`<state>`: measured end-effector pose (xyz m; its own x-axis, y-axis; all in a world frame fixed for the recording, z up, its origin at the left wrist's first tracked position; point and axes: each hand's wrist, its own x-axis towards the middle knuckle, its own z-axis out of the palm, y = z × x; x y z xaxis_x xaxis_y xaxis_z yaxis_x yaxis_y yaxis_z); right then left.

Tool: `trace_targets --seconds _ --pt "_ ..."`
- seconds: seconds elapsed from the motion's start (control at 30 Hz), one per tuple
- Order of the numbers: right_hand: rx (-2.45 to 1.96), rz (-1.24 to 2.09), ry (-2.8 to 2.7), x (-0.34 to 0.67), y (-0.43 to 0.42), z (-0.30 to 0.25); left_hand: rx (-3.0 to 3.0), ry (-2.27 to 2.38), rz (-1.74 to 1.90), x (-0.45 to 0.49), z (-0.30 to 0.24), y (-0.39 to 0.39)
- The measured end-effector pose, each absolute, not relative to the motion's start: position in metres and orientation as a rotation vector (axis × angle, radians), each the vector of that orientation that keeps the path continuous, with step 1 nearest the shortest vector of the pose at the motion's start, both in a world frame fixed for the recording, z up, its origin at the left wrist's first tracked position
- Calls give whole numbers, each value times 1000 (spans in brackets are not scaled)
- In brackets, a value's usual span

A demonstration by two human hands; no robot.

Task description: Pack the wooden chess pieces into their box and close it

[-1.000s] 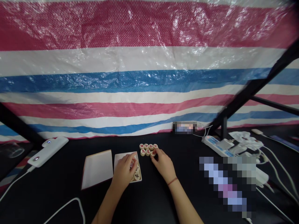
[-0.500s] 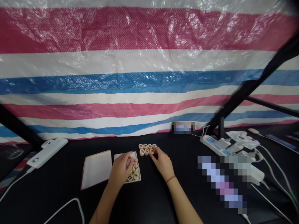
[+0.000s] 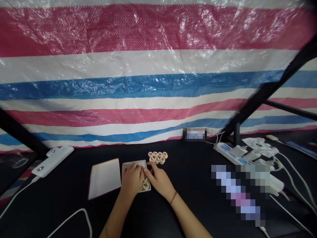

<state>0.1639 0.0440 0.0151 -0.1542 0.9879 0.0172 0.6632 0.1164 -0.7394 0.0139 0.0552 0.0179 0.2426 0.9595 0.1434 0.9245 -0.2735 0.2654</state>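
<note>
My left hand (image 3: 133, 178) is over the open white box (image 3: 149, 190), its fingers bent down inside and pressed together. Whatever they hold is hidden. Round Chinese chess pieces lie in the box, and a piece with a dark character (image 3: 146, 185) shows beside the hand. My right hand (image 3: 160, 181) is at the box's right edge, thumb close to the left hand's fingertips, thumb and index finger apart. Just beyond it, several red-lettered chess pieces (image 3: 157, 160) stand in two rows on the black table (image 3: 153, 218).
The box lid (image 3: 104, 180) lies left of the box, its pale inside up. At the left is a white device (image 3: 53, 161) with a cable. A power strip (image 3: 231, 153) with plugs and cords sits on the right. A striped plastic sheet (image 3: 138, 119) hangs behind.
My right hand has moved left from the rows of red pieces to the box, leaving a red piece at the near row's end. My left hand's fingers have bent further down.
</note>
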Motion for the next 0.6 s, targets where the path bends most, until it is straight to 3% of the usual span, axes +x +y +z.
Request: trace_targets --seconds 0.3,0.6 --pt "-1564 786 -1872 165 45 15 2257 1773 560 17 18 51" --pt "-1254 641 -1778 166 44 13 1888 1444 1032 16 24 55"
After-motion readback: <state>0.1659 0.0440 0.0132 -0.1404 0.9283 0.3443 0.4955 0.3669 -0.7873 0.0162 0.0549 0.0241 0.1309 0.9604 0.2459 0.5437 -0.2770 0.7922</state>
